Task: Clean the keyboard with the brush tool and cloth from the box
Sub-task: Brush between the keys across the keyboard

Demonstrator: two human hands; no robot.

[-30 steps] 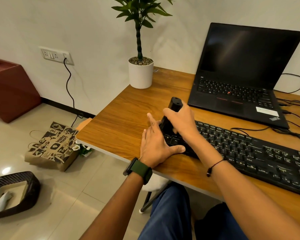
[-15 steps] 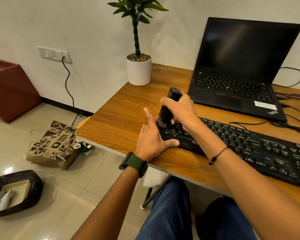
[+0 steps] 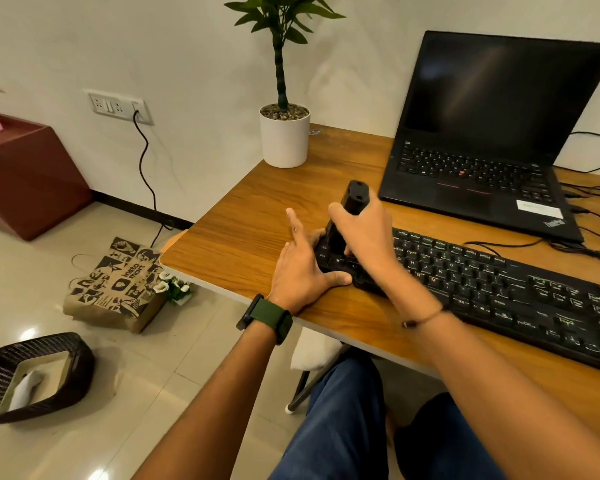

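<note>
From the head view, the right hand (image 3: 364, 233) has its fingers curled around the black brush tool (image 3: 347, 216), which stands nearly upright, tilted a little to the left, with its lower end down on the left-most keys of the black keyboard (image 3: 499, 289); the bristles themselves are hidden behind the hands. The left hand (image 3: 303, 268) lies flat with fingers straight and spread, thumb along the keyboard's front left corner and palm against its left end, bracing it on the wooden tabletop (image 3: 257, 233). The brush tool looks like a rigid, smooth plastic body, light enough for one hand, and a grip around its middle, as here, should give good control of the tip; its smooth sides may slip if the grip loosens. The keyboard reads as stiff but light, likely to slide on the smooth wood under sideways strokes, so holding it by the end or edge seems right rather than pressing on the keycaps, which could pop or register. Down on the floor to the left sits a dark woven box (image 3: 35, 375) holding a white cloth (image 3: 25, 389), soft and limp, best pinched in a bunch
</note>
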